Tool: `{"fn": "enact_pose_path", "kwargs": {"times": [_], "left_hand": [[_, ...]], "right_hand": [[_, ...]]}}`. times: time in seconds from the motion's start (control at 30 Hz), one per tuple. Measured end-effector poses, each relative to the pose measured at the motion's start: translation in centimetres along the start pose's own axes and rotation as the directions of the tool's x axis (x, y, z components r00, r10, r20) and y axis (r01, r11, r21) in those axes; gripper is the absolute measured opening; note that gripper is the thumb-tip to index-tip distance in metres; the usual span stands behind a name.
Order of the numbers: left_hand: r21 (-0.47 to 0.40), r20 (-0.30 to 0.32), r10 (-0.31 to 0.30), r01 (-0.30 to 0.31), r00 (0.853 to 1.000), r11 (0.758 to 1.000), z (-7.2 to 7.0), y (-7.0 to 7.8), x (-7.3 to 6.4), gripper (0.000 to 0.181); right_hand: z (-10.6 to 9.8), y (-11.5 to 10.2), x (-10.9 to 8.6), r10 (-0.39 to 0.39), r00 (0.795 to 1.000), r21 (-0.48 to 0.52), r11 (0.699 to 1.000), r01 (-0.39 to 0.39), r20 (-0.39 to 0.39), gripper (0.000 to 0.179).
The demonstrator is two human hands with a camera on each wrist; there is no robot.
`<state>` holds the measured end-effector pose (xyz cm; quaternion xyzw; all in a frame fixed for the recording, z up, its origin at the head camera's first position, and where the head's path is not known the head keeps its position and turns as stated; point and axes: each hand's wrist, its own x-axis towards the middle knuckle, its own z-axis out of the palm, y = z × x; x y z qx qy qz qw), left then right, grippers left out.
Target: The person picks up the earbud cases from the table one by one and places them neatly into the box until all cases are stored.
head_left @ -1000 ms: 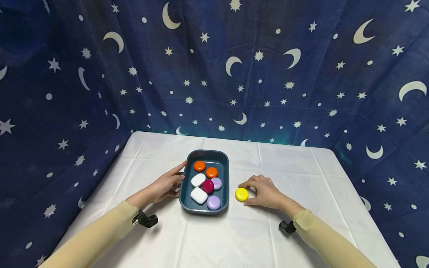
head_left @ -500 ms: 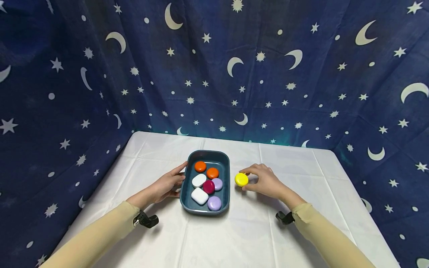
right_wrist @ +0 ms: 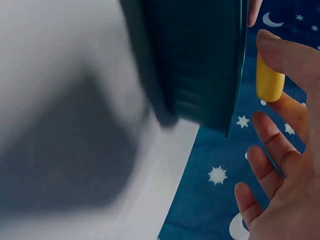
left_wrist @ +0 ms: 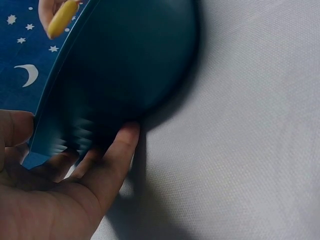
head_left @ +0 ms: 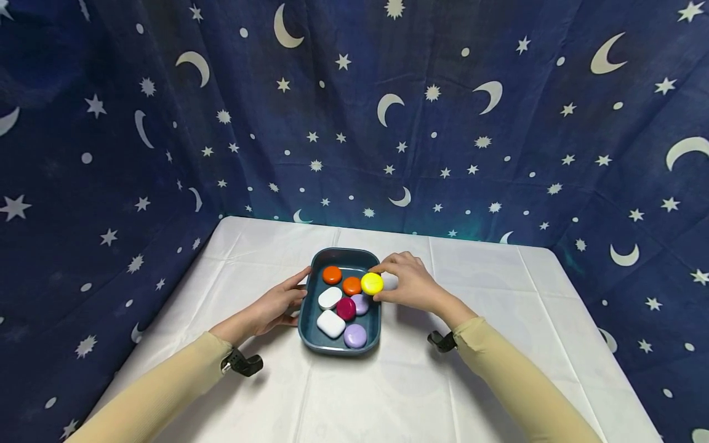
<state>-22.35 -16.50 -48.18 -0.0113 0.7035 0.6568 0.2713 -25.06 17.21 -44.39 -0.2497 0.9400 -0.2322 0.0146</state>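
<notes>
A dark teal rectangular tray (head_left: pixel 339 350) with rounded corners stands on the table. Inside lie two orange discs (head_left: pixel 332 275), two white pieces (head_left: pixel 330 323), two lilac discs (head_left: pixel 355 336) and a crimson disc (head_left: pixel 346 309). My right hand (head_left: pixel 412 283) pinches a smooth yellow disc (head_left: pixel 372 283) between thumb and index finger, over the tray's right rim. In the right wrist view, the yellow disc (right_wrist: pixel 270 80) shows edge-on above rim level, the other fingers spread away from it. My left hand (head_left: pixel 277 306) rests its extended fingers (left_wrist: pixel 112 165) against the tray's left outer wall.
A white cloth covers the table (head_left: pixel 266 394). Behind and at both sides hangs a dark blue curtain (head_left: pixel 354 123) printed with moons and stars. Black devices (head_left: pixel 242 363) are strapped at both wrists, over beige sleeves.
My right hand has lifted the yellow disc off the cloth right of the tray and carried it left and away from me, over the rim. My left hand stays at the tray.
</notes>
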Motion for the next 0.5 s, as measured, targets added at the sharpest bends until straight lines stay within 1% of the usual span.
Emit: {"fn": "enact_pose_path", "kwargs": {"times": [0.23, 0.37, 0.43, 0.5], "left_hand": [[0.005, 0.002, 0.003, -0.003, 1.0, 1.0, 0.22, 0.09, 0.01, 0.062], [-0.001, 0.007, 0.003, -0.003, 1.0, 1.0, 0.24, 0.2, -0.08, 0.062], [-0.002, 0.01, 0.003, -0.003, 1.0, 1.0, 0.21, 0.21, -0.09, 0.062], [-0.001, 0.013, 0.004, -0.004, 1.0, 1.0, 0.16, 0.19, -0.08, 0.062]], "right_hand": [[1.0, -0.61, 1.03, -0.019, 1.0, -0.07, 0.997, 0.02, 0.018, 0.051], [1.11, -0.73, 1.14, -0.035, 0.997, -0.104, 0.994, 0.042, 0.067, 0.055], [0.99, -0.73, 1.06, -0.038, 0.995, -0.102, 0.994, 0.047, 0.088, 0.056], [0.68, -0.75, 0.87, -0.03, 0.996, -0.078, 0.996, 0.037, 0.089, 0.055]]}}
